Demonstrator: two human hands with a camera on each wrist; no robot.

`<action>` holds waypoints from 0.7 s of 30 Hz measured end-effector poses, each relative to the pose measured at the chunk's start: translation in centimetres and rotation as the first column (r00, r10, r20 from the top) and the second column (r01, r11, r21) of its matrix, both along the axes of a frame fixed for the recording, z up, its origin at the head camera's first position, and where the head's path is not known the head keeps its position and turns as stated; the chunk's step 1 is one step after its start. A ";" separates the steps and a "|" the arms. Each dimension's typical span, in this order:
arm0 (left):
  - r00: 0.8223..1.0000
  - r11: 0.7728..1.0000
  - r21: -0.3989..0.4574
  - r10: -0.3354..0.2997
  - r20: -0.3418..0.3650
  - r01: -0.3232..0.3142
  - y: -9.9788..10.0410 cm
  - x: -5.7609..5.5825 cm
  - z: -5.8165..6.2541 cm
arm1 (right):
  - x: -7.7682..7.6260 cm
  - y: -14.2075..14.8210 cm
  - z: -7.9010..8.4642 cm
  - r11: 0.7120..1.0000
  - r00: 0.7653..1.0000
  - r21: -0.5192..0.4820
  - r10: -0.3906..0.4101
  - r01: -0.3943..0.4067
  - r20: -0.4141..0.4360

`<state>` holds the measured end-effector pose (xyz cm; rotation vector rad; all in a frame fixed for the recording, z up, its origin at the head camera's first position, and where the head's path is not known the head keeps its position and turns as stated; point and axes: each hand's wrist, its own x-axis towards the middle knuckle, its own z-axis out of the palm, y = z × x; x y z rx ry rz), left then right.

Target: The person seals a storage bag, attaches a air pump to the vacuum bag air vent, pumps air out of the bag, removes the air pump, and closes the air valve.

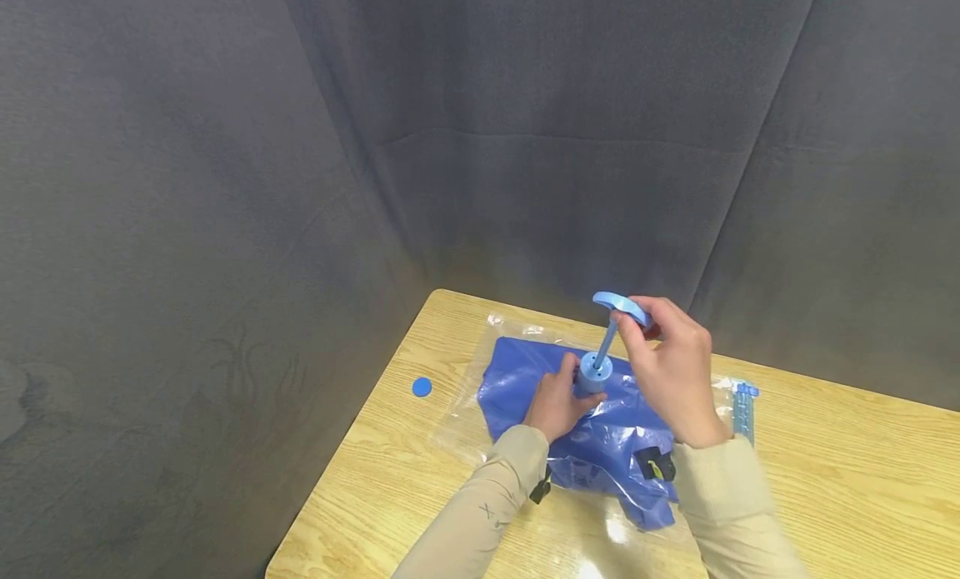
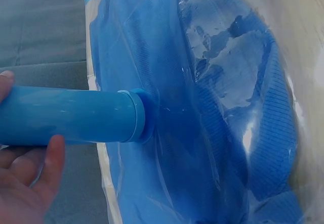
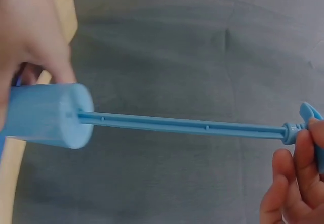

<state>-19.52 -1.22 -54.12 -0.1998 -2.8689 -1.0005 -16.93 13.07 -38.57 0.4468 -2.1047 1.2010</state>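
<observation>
A light-blue hand pump [image 1: 592,376] stands on a clear vacuum storage bag [image 1: 472,404] that holds folded blue ribbed cloth [image 1: 517,371]. My left hand [image 1: 558,400] grips the pump's barrel [image 2: 71,115] near its top. In the left wrist view the barrel's lower end meets the bag's round valve [image 2: 148,115]. My right hand [image 1: 675,362] holds the pump's handle [image 1: 622,306], fingers curled under it. Between the hands the plunger rod [image 3: 187,125] is drawn far out of the barrel.
A blue round cap [image 1: 422,386] lies on the wooden table [image 1: 840,462], left of the bag. At the bag's right edge is a blue slider clip [image 1: 746,389]. Grey curtains [image 1: 562,146] hang behind and to the left of the table.
</observation>
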 end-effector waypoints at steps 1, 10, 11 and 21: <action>1.000 1.000 -0.003 0.002 0.001 -0.002 0.0 0.0 0.0 | -0.1 0.0 -0.4 1.000 1.000 0.012 0.002 -0.002 0.015; 0.999 0.999 -0.040 0.002 -0.035 -0.003 -0.1 -0.2 -0.1 | -0.7 -0.5 -5.0 0.996 0.983 0.084 0.020 -0.035 0.181; 0.999 0.999 -0.045 -0.001 -0.042 -0.001 -0.1 -0.2 -0.1 | -0.7 -0.5 -5.4 0.996 0.982 0.082 0.023 -0.039 0.189; 0.998 1.000 -0.023 -0.018 -0.066 0.017 -0.2 -0.1 -0.4 | -1.1 -0.7 -8.7 0.992 0.960 0.114 0.017 -0.051 0.280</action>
